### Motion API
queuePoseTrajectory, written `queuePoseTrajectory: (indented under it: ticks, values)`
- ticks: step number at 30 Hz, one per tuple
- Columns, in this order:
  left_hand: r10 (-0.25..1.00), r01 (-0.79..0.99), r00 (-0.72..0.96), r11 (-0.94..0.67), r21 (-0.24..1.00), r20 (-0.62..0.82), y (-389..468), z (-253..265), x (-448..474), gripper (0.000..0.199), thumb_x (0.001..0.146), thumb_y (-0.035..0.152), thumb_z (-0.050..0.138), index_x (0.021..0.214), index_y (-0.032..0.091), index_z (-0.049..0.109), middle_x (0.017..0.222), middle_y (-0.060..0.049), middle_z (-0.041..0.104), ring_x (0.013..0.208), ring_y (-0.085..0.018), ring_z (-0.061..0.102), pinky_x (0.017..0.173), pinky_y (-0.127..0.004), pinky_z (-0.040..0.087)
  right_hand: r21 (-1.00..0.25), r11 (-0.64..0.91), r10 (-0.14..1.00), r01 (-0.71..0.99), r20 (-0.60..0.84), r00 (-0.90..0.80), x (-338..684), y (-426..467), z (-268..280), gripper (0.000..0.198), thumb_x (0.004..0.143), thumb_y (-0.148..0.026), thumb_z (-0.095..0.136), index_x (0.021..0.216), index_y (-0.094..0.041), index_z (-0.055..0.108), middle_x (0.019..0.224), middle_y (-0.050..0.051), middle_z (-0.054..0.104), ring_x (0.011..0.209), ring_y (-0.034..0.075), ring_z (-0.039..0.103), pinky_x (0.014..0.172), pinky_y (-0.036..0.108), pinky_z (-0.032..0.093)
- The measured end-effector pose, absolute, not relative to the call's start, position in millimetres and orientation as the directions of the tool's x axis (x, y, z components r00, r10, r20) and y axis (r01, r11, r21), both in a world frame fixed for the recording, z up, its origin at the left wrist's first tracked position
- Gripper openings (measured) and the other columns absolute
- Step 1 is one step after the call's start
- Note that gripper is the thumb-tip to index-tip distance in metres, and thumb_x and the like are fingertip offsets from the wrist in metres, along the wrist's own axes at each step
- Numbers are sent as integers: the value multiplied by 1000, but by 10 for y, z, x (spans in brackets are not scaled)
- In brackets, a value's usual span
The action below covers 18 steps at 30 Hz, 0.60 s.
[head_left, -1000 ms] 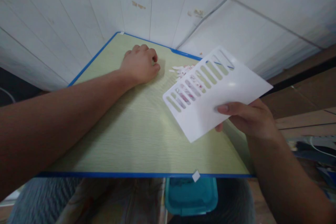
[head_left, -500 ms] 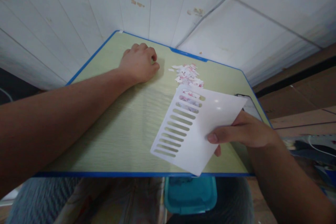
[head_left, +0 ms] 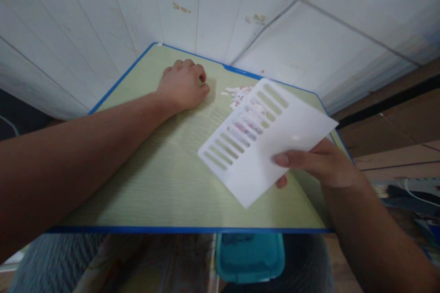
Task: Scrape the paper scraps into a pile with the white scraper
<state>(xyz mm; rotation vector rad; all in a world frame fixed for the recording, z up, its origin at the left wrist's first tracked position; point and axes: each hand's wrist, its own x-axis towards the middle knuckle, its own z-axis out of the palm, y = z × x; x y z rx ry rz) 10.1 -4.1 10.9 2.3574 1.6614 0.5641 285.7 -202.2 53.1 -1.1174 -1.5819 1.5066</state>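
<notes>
My right hand (head_left: 309,165) grips a thin white sheet with a row of slots (head_left: 271,151), thumb on top and fingers beneath. The sheet is held tilted above the table, its slotted edge toward the left, slightly blurred by motion. Under it lies a small heap of torn paper scraps (head_left: 239,94), white with pinkish marks. Part of the heap shows past the sheet's edge and through the slots. To the left of the scraps, my left hand (head_left: 184,84) rests on the table with its fingers curled in. A small gap shows between thumb and forefinger, and I see nothing in it.
The light green table (head_left: 165,183) has a blue rim and stands against a white panelled wall (head_left: 178,27) with a grey cable (head_left: 268,27) on it. Below the front edge is a teal plastic bin (head_left: 250,256) between my knees. Cardboard (head_left: 395,132) stands at the right.
My right hand has turned the slotted sheet clockwise and lifted its far end, so it covers more of the scraps. The left hand stays in place.
</notes>
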Motion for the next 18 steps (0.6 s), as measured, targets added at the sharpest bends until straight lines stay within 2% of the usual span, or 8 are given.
queuePoseTrajectory:
  ticks: [2,4,7,10,13,18]
  values:
    - [933,863,302,-355,360,196,-25,90,93,38,117,31,62,144,18,85,169,-20,76,165,-42,61,142,-58,48,-978,144,971,153,110,-214,2885,-1953,470,36,108,-45,101,82,-22,89,70,4,83,57,22,79,54,32,70]
    - [928,868,311,-365,337,204,3,55,79,41,115,34,62,144,20,87,166,-20,77,163,-44,63,140,-61,51,-933,273,961,236,275,-21,2927,-1889,419,36,107,-42,98,79,-23,85,70,5,82,57,23,76,55,36,70]
    - [920,859,313,-380,344,236,52,-13,58,43,108,37,68,145,27,87,161,-17,79,161,-46,65,139,-64,51,-868,320,904,380,400,151,2959,-1879,407,34,105,-43,95,79,-25,83,70,5,81,56,25,73,53,40,66]
    - [911,855,319,-395,335,261,77,-60,47,44,109,37,64,145,27,88,159,-19,80,160,-46,66,138,-66,52,-839,237,894,491,386,227,2892,-2007,450,33,108,-45,93,81,-27,84,73,6,83,63,28,76,61,44,69]
    - [905,855,331,-408,320,268,65,-66,49,44,109,36,64,145,27,88,158,-20,80,158,-47,67,137,-67,52,-835,148,907,530,328,263,2752,-2162,440,38,113,-51,90,83,-29,83,78,7,86,70,30,81,73,46,73]
    - [902,852,340,-415,319,265,24,-39,59,45,110,35,66,147,28,89,159,-20,82,157,-47,69,136,-68,53,-822,101,919,560,292,263,2624,-2245,300,42,109,-57,91,81,-27,84,76,8,85,71,31,82,74,45,71]
